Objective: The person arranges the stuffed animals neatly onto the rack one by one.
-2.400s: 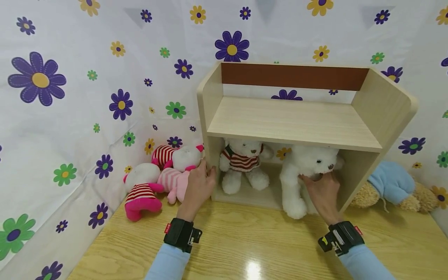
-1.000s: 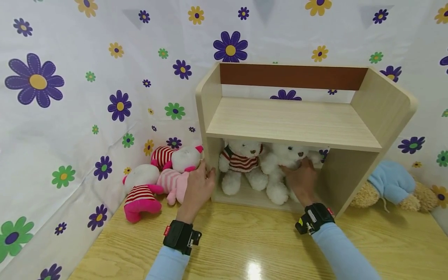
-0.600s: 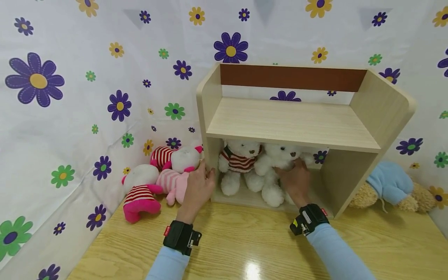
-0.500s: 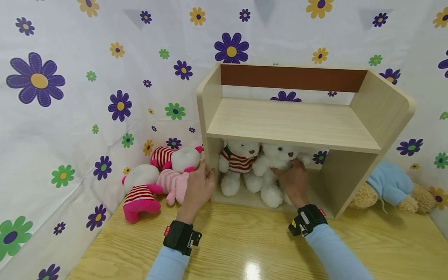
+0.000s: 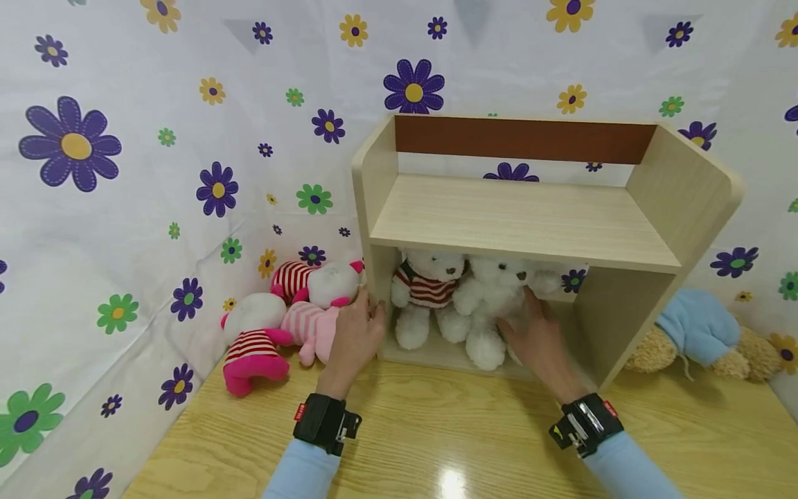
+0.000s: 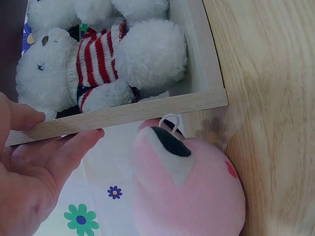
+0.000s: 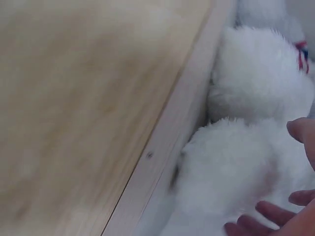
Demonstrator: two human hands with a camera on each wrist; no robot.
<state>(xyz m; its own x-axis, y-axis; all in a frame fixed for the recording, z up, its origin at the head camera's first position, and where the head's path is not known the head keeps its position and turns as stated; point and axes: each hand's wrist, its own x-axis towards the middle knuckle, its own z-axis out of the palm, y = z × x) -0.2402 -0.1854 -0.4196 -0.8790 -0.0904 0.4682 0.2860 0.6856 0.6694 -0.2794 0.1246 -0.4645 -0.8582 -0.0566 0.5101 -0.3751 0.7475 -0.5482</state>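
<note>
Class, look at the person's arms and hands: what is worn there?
The left hand and right hand are bare. Both sleeves are light blue. Black wrist bands each carry a red tag and a silvery fitting; the right one also shows a yellow mark.

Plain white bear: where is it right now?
In the head view, the plain white bear sits in the lower compartment of the shelf, just right of the striped-sweater bear, with the right hand in front of it.
</note>
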